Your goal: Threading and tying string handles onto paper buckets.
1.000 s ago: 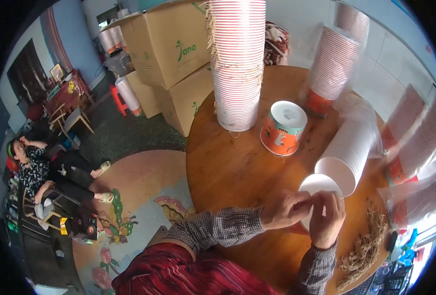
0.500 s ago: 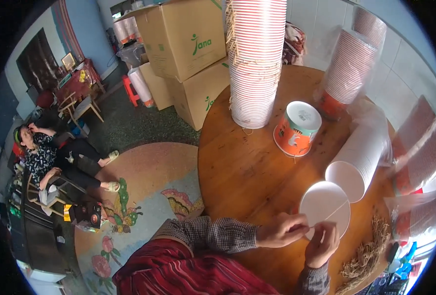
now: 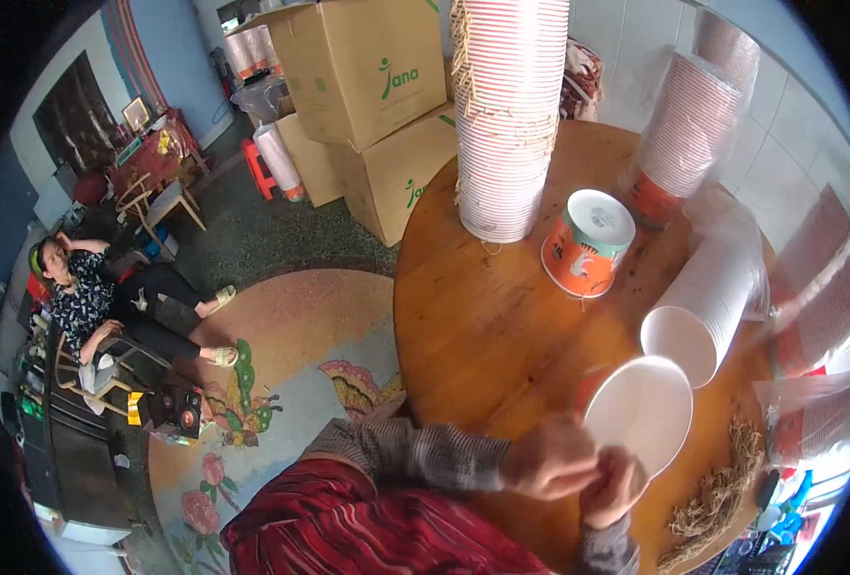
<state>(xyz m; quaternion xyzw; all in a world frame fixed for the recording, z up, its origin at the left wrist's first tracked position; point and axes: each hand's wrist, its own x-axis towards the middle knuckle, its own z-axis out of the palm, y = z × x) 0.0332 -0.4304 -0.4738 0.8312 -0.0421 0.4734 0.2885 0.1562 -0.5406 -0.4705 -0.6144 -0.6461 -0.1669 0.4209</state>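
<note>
A white-lined paper bucket (image 3: 641,412) lies tipped on the wooden table, its round mouth toward me. At the near edge of that mouth my left hand (image 3: 551,465) and my right hand (image 3: 617,491) meet with fingers closed. The left is smeared by motion. Both pinch a thin strand of twine, plain a moment ago and now mostly hidden by the fingers. A bundle of loose brown twine (image 3: 722,489) lies to the right of my right hand. Beyond the bucket, a nested stack of white buckets (image 3: 703,326) lies on its side, partly in clear plastic.
An upside-down orange bucket (image 3: 583,264) stands mid-table beside a tall bucket stack (image 3: 506,144) with twine hanging on it. Plastic-wrapped stacks (image 3: 689,125) line the wall. Cardboard boxes (image 3: 377,77) stand behind. At far left a person (image 3: 94,302) sits on a chair.
My hands have drawn together and slightly downward at the bucket's near rim. The strand across its mouth no longer shows. The bucket has turned and tilted a little. The whole view has shifted slightly.
</note>
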